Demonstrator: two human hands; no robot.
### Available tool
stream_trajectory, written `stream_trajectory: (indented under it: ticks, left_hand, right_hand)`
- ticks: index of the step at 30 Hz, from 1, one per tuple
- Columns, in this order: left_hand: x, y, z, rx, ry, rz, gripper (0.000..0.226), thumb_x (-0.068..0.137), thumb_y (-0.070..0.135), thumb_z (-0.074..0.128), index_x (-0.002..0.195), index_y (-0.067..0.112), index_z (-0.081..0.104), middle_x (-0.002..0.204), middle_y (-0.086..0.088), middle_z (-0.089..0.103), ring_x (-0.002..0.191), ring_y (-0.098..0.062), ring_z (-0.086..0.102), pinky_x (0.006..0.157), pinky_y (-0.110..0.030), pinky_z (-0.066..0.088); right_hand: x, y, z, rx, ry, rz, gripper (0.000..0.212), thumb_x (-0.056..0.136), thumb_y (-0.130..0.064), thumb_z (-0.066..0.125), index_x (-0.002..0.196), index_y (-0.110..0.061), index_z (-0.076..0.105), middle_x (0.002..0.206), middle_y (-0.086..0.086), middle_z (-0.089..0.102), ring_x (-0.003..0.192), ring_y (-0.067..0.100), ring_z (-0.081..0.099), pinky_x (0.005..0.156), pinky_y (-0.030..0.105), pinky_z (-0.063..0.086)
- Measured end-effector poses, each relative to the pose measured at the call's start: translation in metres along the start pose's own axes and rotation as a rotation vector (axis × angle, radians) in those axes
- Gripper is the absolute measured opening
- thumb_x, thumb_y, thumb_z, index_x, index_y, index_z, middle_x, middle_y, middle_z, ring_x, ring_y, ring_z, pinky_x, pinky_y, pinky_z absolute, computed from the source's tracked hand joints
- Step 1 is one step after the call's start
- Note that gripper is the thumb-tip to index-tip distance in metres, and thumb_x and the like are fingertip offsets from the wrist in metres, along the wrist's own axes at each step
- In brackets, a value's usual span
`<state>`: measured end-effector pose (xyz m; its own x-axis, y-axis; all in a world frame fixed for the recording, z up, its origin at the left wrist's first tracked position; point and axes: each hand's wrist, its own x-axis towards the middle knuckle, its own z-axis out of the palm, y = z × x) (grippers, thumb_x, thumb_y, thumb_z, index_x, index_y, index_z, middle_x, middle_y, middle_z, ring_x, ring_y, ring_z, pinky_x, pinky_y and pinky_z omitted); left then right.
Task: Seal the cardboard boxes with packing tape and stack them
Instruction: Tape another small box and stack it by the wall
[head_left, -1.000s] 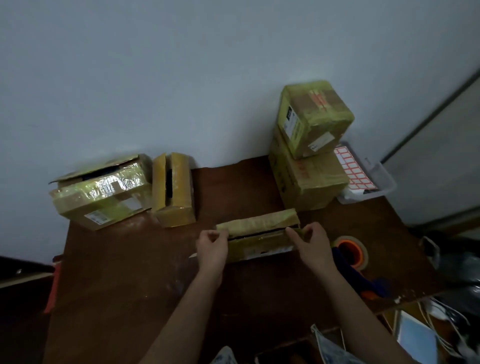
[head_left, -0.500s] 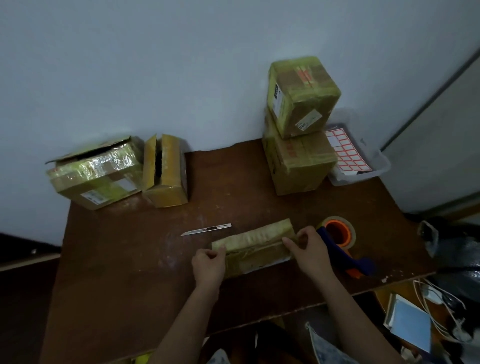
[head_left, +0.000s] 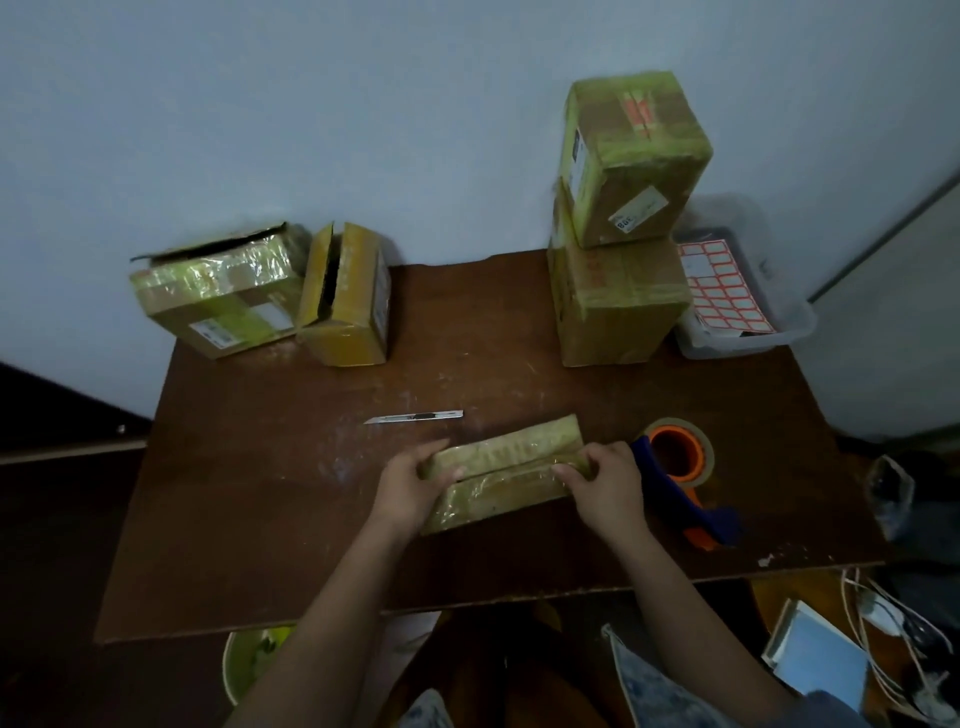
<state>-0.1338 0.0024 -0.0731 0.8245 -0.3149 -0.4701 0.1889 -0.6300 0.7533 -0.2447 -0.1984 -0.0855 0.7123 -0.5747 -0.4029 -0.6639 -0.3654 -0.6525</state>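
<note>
A long, flat cardboard box (head_left: 506, 470) wrapped in shiny tape lies on the brown table (head_left: 260, 493) in front of me. My left hand (head_left: 413, 486) grips its left end, thumb over the top flap. My right hand (head_left: 602, 480) grips its right end, fingers curled over the flap seam. A tape dispenser (head_left: 680, 467) with an orange core and blue handle lies just right of my right hand. Two taped boxes stand stacked at the back right, the upper box (head_left: 631, 156) on the lower box (head_left: 618, 306).
A box cutter (head_left: 415, 417) lies behind the flat box. Two boxes with open flaps sit at the back left, one wide (head_left: 218, 296) and one narrow (head_left: 348, 299). A clear bin (head_left: 779, 332) holding a red-bordered label sheet (head_left: 724, 293) stands at the back right.
Both hands have pulled the flat box toward me across the table and laid it flatter. The box cutter behind it has come into view.
</note>
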Motion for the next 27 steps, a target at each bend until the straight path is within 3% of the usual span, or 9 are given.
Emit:
stream_trajectory:
  ticks: [2, 5, 7, 11, 14, 17, 22, 24, 27]
  left_hand:
    - [0.000, 0.001, -0.003, 0.005, -0.076, 0.025, 0.053, 0.078, 0.015, 0.079, 0.128, 0.016, 0.062, 0.127, 0.002, 0.056, 0.118, -0.008, 0.049, 0.099, -0.018, 0.034]
    - [0.001, 0.000, -0.005, 0.144, -0.088, 0.129, 0.055, 0.074, 0.017, 0.081, 0.126, 0.021, 0.064, 0.139, -0.004, 0.049, 0.129, -0.018, 0.045, 0.111, -0.031, 0.033]
    - [-0.001, 0.000, -0.001, 0.282, -0.080, 0.249, 0.055, 0.079, 0.020, 0.076, 0.131, 0.019, 0.060, 0.144, -0.006, 0.045, 0.134, -0.022, 0.039, 0.115, -0.042, 0.032]
    - [-0.006, -0.004, 0.014, 0.802, -0.023, 0.394, 0.055, 0.103, 0.031, 0.041, 0.153, 0.022, 0.023, 0.155, -0.004, 0.033, 0.140, -0.027, 0.029, 0.108, -0.038, 0.036]
    - [-0.008, -0.004, 0.021, 1.091, -0.039, 0.318, 0.066, 0.104, 0.019, 0.034, 0.154, 0.020, -0.010, 0.164, -0.004, -0.003, 0.150, -0.031, -0.001, 0.118, -0.047, 0.015]
    - [-0.008, -0.004, 0.026, 1.135, -0.001, 0.297, 0.069, 0.103, 0.018, 0.029, 0.148, 0.018, -0.023, 0.162, -0.005, -0.016, 0.148, -0.031, -0.015, 0.118, -0.059, 0.001]
    - [-0.008, -0.023, 0.042, 0.918, 0.097, 0.308, 0.066, 0.098, 0.053, 0.006, 0.154, 0.019, 0.003, 0.162, 0.000, -0.002, 0.149, -0.020, -0.007, 0.119, -0.051, -0.002]
    - [-0.005, -0.029, 0.044, 0.921, 0.105, 0.334, 0.067, 0.099, 0.056, 0.011, 0.154, 0.018, 0.014, 0.162, -0.003, 0.010, 0.149, -0.022, 0.005, 0.119, -0.050, 0.003]
    - [-0.002, -0.032, 0.043, 0.929, 0.101, 0.364, 0.067, 0.100, 0.055, 0.015, 0.154, 0.016, 0.019, 0.161, -0.006, 0.015, 0.149, -0.023, 0.008, 0.118, -0.048, 0.006]
  right_hand:
    - [-0.001, 0.003, 0.000, 0.013, -0.011, 0.004, 0.025, 0.089, -0.028, 0.070, 0.106, -0.012, 0.065, 0.114, 0.001, 0.044, 0.084, 0.003, 0.043, 0.069, 0.013, 0.034]
    - [-0.003, 0.003, 0.000, 0.022, -0.021, 0.031, 0.036, 0.088, -0.028, 0.071, 0.117, -0.007, 0.064, 0.122, 0.002, 0.045, 0.094, 0.007, 0.045, 0.085, 0.019, 0.036]
    - [-0.006, 0.004, 0.000, 0.030, -0.012, 0.037, 0.023, 0.088, -0.027, 0.071, 0.102, -0.010, 0.066, 0.123, 0.001, 0.043, 0.086, 0.001, 0.043, 0.083, 0.018, 0.034]
    - [-0.016, -0.002, 0.002, 0.042, 0.093, 0.056, 0.030, 0.083, -0.029, 0.076, 0.071, -0.026, 0.049, 0.115, -0.001, 0.045, 0.082, 0.002, 0.044, 0.082, 0.022, 0.039]
    - [-0.018, -0.002, 0.007, 0.017, 0.165, 0.042, 0.025, 0.083, -0.036, 0.076, 0.076, -0.025, 0.054, 0.111, 0.000, 0.050, 0.081, 0.003, 0.048, 0.078, 0.021, 0.043]
    - [-0.018, -0.005, 0.013, -0.079, 0.221, 0.041, 0.032, 0.085, -0.043, 0.071, 0.100, -0.016, 0.063, 0.109, 0.000, 0.051, 0.081, 0.008, 0.052, 0.072, 0.023, 0.044]
    - [-0.024, -0.013, 0.014, -0.086, 0.314, 0.074, 0.063, 0.080, -0.039, 0.077, 0.123, -0.020, 0.034, 0.124, 0.004, 0.041, 0.099, 0.017, 0.051, 0.067, 0.026, 0.040]
    - [-0.016, -0.014, 0.014, -0.107, 0.275, -0.036, 0.069, 0.083, -0.029, 0.075, 0.135, -0.023, 0.031, 0.140, 0.006, 0.033, 0.122, 0.023, 0.042, 0.083, 0.029, 0.042]
    - [-0.001, -0.015, 0.020, -0.078, 0.046, -0.180, 0.064, 0.097, -0.028, 0.055, 0.151, -0.033, 0.021, 0.162, -0.006, 0.005, 0.146, 0.026, 0.012, 0.112, 0.040, 0.027]
